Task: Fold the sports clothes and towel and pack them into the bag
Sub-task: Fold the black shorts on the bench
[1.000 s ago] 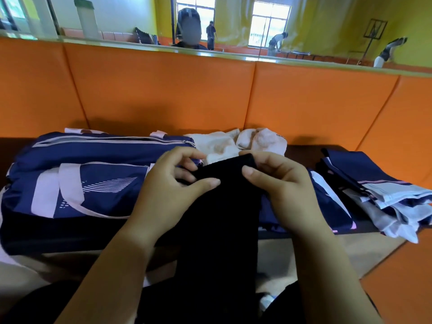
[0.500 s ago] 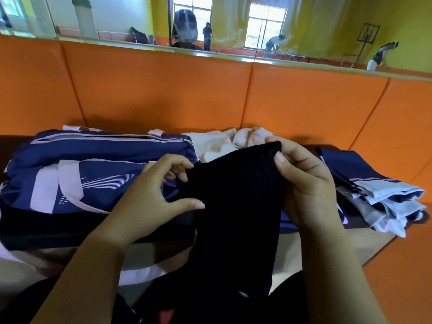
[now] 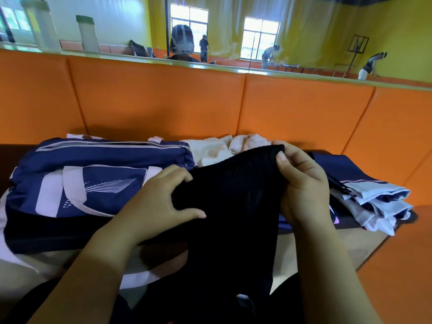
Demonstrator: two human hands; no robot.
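Note:
A black mesh garment [image 3: 233, 206] hangs in front of me, held up by both hands. My right hand [image 3: 304, 181] pinches its upper right corner, thumb on the front. My left hand [image 3: 161, 204] grips its left edge lower down, fingers curled into the cloth. Behind my left hand lies the navy sports bag [image 3: 93, 174] with pale pink straps, its top zipper shut. A crumpled white towel [image 3: 219, 148] sits behind the garment, next to the bag. The garment's lower part drops out of sight toward my lap.
Folded navy and white clothes [image 3: 369, 197] are stacked to the right on the bench [image 3: 364, 239]. An orange padded wall [image 3: 163, 101] runs behind, with a mirror above it. Orange floor [image 3: 402, 277] lies at the right.
My hands moved apart, spreading the black garment wider. The right hand rose and went right with the top corner; the left hand slid down its left edge.

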